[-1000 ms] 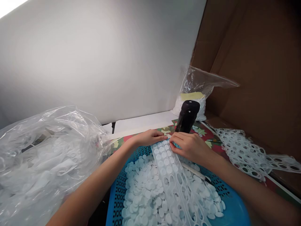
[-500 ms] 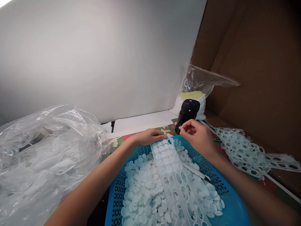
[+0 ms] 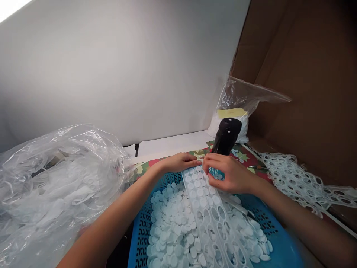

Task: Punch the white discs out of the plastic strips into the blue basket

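A long white plastic sheet with rows of round holes (image 3: 208, 212) lies sloping across a blue basket (image 3: 281, 242). Its far rows are filled with white discs, while the near rows show open holes. My left hand (image 3: 181, 162) grips the sheet's far end at the basket rim, the thumb on top. Over the sheet's far right corner is my right hand (image 3: 230, 173), its fingers bent together at the surface; whether a disc is between them is hidden. Loose white discs (image 3: 170, 230) heap up under the sheet. A thin tool with a dark tip (image 3: 242, 210) lies on the discs.
At left bulges a clear plastic bag (image 3: 64, 186) of white pieces. A black bottle-like object (image 3: 227, 136) stands behind my right hand, before a clear bag with a yellow label (image 3: 232, 112). More perforated sheets (image 3: 295, 182) lie at right, beside a cardboard wall (image 3: 304, 93).
My right hand has come down and left, from above the basket rim with a small white piece pinched, onto the sheet's far right corner. My left hand stays on the sheet. The view shifted slightly.
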Available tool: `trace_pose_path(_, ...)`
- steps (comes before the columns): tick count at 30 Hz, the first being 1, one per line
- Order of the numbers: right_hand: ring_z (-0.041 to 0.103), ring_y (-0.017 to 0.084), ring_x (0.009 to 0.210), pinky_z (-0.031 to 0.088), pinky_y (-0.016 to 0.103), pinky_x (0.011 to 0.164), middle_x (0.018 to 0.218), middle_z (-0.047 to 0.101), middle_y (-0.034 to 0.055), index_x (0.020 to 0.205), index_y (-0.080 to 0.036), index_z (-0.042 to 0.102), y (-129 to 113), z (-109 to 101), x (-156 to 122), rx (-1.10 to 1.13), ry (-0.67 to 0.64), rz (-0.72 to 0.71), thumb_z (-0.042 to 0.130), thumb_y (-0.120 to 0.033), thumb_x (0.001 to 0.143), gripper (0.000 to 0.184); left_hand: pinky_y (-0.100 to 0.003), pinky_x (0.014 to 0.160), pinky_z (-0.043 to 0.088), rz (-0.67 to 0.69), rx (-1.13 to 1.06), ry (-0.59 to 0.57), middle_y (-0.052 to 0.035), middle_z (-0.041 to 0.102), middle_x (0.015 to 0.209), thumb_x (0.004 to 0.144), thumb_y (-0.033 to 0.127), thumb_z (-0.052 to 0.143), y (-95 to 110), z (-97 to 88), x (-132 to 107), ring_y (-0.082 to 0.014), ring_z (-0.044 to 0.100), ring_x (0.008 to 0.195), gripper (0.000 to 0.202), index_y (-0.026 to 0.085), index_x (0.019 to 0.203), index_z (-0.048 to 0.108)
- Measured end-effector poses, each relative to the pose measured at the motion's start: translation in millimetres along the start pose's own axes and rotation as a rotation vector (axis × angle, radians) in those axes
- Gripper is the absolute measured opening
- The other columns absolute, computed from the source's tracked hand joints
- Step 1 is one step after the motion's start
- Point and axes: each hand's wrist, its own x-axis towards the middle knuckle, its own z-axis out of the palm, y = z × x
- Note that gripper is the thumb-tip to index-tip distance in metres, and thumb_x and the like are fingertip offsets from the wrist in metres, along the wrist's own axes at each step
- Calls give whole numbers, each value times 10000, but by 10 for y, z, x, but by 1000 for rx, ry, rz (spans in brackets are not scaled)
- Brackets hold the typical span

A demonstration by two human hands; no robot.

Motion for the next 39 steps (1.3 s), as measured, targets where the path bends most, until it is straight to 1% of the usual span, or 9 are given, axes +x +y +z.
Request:
trace_pose_path(5,495,133,687,377,249,624,811,551,16,851,-195,524,30,-35,141,0,-13,-21,441,-106,697,197,-238,543,330,5,-3,3,14,426,653,804,496,339,-49,3,7,-94,339,581,375,173,700,498)
trace_pose_path(10,508,133,686,389,251,630,809,555,11,818,-193,533,81,-16,175,-4,-85,-16,502,-193,738,86,-236,544,323,-16,-8,-10,16,417,644,813,460,337,-54,4,10,-94,335,578,342,177,705,494)
trace_pose_path(12,515,132,688,396,250,625,825,558,11,837,-196,534,86,-19,154,-15,-109,-15,521,-235,752,94,-236,542,319,-10,-10,-19,13,420,648,815,446,339,-47,4,17,-95,335,577,331,175,713,497)
trace_pose_path(17,524,136,689,398,248,584,785,560,18,817,-180,548,36,-2,123,-205,-90,-13,482,-197,785,75,-234,516,295,-11,-2,-31,19,389,622,818,434,327,-39,6,39,-91,310,556,335,169,673,470)
trace_pose_path(21,516,154,693,381,257,545,724,552,30,762,-158,548,-15,60,124,-395,-46,-94,446,-170,798,109,-233,499,275,-15,14,-22,26,364,602,817,417,329,-38,9,49,-87,291,543,327,168,636,437)
trace_pose_path(24,510,151,664,378,256,542,696,553,41,725,-151,547,-9,103,105,-461,-25,-160,398,-144,819,176,-235,513,282,-10,23,-21,21,373,617,821,420,317,-36,9,49,-89,302,557,331,166,648,438)
trace_pose_path(28,523,141,664,403,251,586,706,565,51,752,-138,560,33,142,61,-371,18,-142,365,-154,845,217,-236,523,282,-12,18,-22,20,363,630,820,454,307,-27,2,40,-87,300,563,350,168,660,432)
trace_pose_path(34,513,109,620,414,232,600,730,552,16,783,-155,546,24,157,48,-36,102,119,437,-184,823,119,-231,482,236,10,-9,-32,33,272,592,825,409,311,-28,1,46,-83,254,535,317,174,619,362)
trace_pose_path(39,483,87,568,384,208,516,728,538,-12,740,-183,509,22,178,55,184,149,259,444,-210,823,108,-235,461,206,-6,-7,-25,36,220,576,819,379,325,-24,2,54,-81,217,513,305,178,591,305)
